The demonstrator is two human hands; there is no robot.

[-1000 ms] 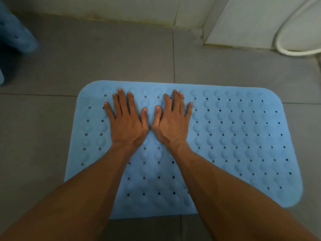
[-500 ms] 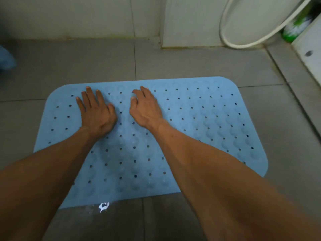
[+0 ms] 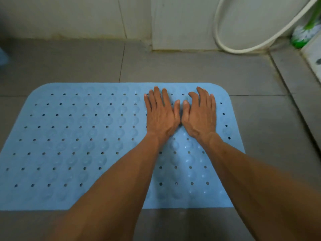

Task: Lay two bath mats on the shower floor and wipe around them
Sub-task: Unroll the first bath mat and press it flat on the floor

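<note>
A light blue rubber bath mat (image 3: pixel 73 136), dotted with holes and round bumps, lies flat on the grey tiled shower floor (image 3: pixel 173 66). My left hand (image 3: pixel 160 113) and my right hand (image 3: pixel 199 113) rest palm down side by side on the mat's far right part, fingers spread, thumbs nearly touching. Neither hand holds anything. My forearms cover part of the mat's near right area. Only one mat is fully in view; a blurred blue shape (image 3: pixel 2 57) shows at the left edge.
A white hose (image 3: pixel 225 44) loops against the pale wall at the back right. A green and white bottle (image 3: pixel 305 34) stands in the far right corner beside a raised white ledge (image 3: pixel 312 54). A tiled wall runs along the back.
Both hands have shifted from the mat's left-middle part to its far right part, still pressed flat. The view has swung right, showing more of the hose and bottle.
</note>
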